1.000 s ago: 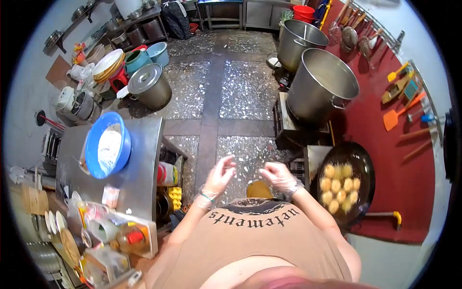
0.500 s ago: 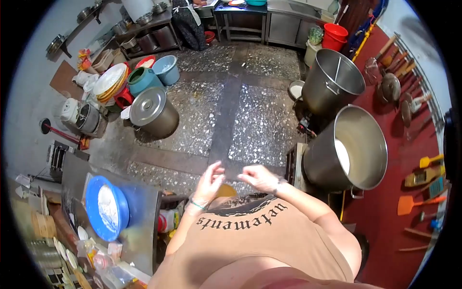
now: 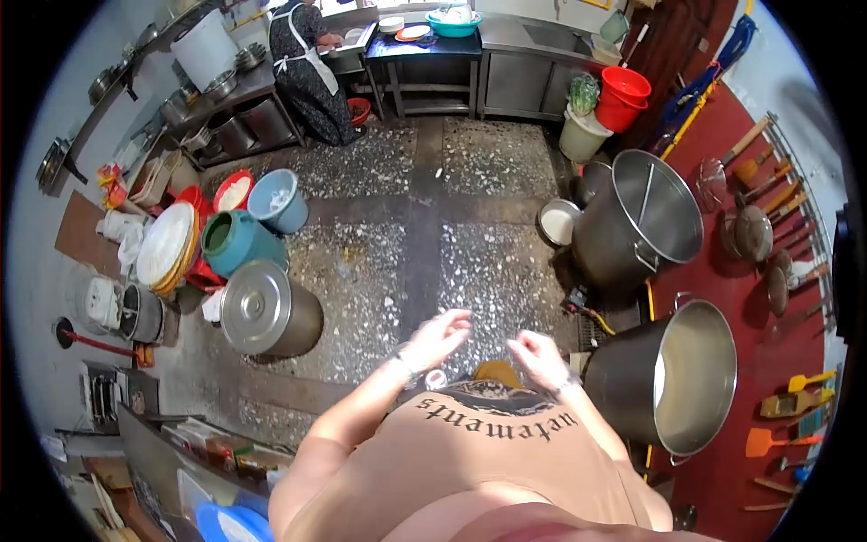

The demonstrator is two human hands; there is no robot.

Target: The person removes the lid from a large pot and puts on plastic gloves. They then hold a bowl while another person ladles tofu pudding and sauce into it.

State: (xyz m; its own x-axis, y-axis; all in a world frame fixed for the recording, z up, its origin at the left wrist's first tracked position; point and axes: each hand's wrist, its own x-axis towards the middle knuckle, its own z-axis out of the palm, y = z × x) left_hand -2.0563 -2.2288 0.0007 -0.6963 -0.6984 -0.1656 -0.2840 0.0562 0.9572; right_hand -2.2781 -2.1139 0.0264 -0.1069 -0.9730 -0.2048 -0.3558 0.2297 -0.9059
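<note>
My left hand (image 3: 438,341) is held out in front of my waist, over the speckled floor (image 3: 361,280). Its fingers are loosely stretched, with nothing in them. To its right, my right hand (image 3: 540,359) has bent fingers with a gap at the thumb, and I see no object in it. The two hands are apart and touch nothing. Nearest on the right stands a large steel pot (image 3: 623,384), open at the top, with something pale inside. A lidded steel pot (image 3: 257,307) is on the floor to the left.
Ahead right is another tall pot (image 3: 619,235) beside a small pan (image 3: 558,222). Left are a teal bucket (image 3: 248,248) and a blue bucket (image 3: 278,208). A blue basin (image 3: 212,519) is at lower left. An aproned person (image 3: 312,81) stands at the back counter.
My view has moved forward: the pots and buckets sit lower in the picture, and the blue basin is nearly out of view. Both hands have shifted right. The person at the back shows more fully.
</note>
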